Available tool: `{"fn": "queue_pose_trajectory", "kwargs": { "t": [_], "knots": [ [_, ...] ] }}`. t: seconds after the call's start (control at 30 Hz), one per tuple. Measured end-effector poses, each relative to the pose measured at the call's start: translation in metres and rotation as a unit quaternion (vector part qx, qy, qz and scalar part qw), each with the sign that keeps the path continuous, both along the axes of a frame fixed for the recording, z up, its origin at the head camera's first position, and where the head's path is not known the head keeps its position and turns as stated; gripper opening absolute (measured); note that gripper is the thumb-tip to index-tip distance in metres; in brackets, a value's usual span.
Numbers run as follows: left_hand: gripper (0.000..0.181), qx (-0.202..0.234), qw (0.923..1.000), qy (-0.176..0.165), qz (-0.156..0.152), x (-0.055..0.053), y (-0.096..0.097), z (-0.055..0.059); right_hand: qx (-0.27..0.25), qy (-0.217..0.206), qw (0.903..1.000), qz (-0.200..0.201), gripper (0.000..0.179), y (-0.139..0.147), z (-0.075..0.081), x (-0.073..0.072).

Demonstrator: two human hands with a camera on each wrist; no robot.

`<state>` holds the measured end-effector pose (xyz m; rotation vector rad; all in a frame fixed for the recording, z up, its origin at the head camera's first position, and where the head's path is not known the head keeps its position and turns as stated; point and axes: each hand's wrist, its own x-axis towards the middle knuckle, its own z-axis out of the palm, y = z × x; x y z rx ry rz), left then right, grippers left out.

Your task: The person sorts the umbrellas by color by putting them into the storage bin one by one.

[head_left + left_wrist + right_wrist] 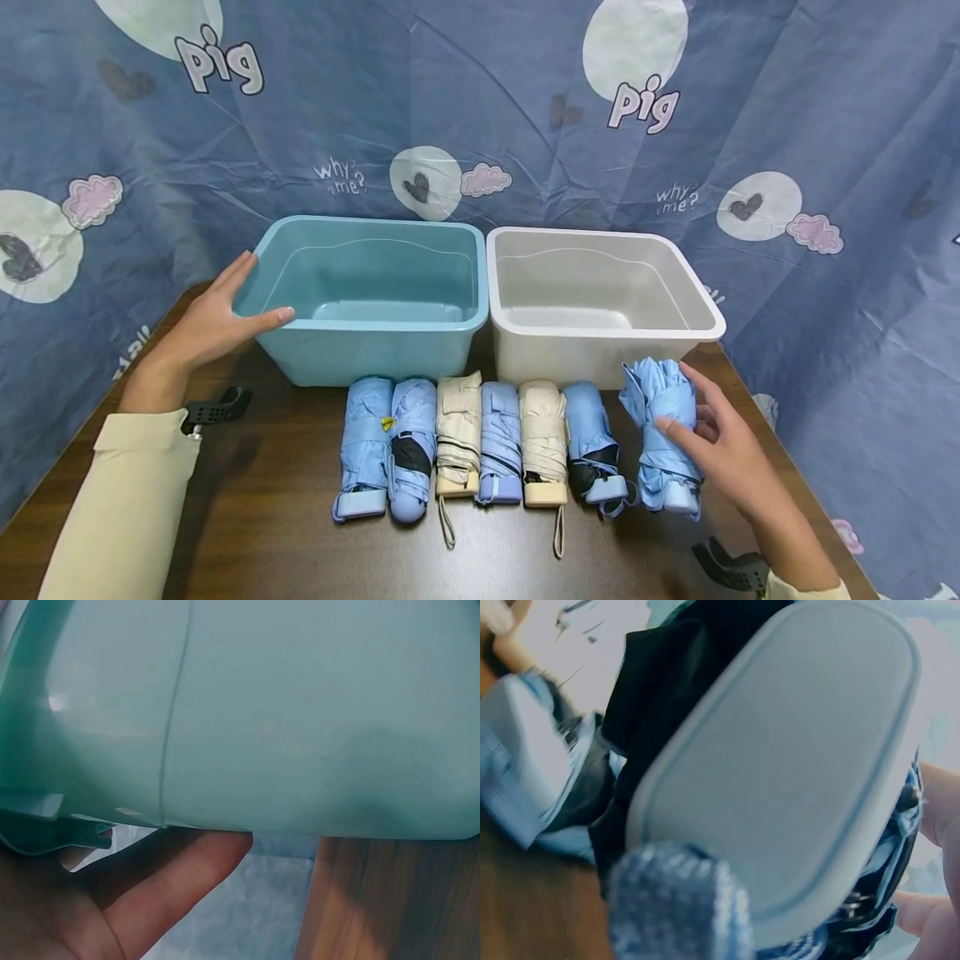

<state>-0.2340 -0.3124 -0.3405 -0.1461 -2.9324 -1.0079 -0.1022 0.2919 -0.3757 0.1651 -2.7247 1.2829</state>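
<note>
My right hand (731,446) holds a folded light-blue umbrella (667,433) at the right end of a row, thumb across its front and fingers at its right side. In the right wrist view, the flat pale end of the umbrella's handle (780,765) fills the middle, with a blurred blue strap (679,904) below it. My left hand (210,321) rests at the left front corner of a teal plastic bin (375,354), fingers and thumb spread and fairly straight. A straight finger (180,889) touches the bin's wall in the left wrist view.
A white bin (585,358) stands right beside the teal one. In front of them lie several folded umbrellas side by side, such as a blue one (365,442), a cream one (543,429) and another blue one (588,425), on the brown wooden table (300,533). Blue printed cloth (480,108) hangs behind.
</note>
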Motion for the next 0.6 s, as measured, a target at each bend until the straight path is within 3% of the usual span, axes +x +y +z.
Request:
{"fn": "queue_pose_trajectory", "kwargs": {
  "t": [0.3,0.6],
  "knots": [
    [0.105,-0.006,0.9999,-0.008,-0.003,0.000,-0.003,-0.001,-0.071,0.009,0.9966,0.040,0.074,-0.017,0.031,0.001],
    [0.105,-0.012,0.9998,-0.010,-0.008,0.000,-0.004,-0.001,-0.108,0.019,0.9913,0.073,0.072,-0.040,0.065,-0.015]
  ]
}}
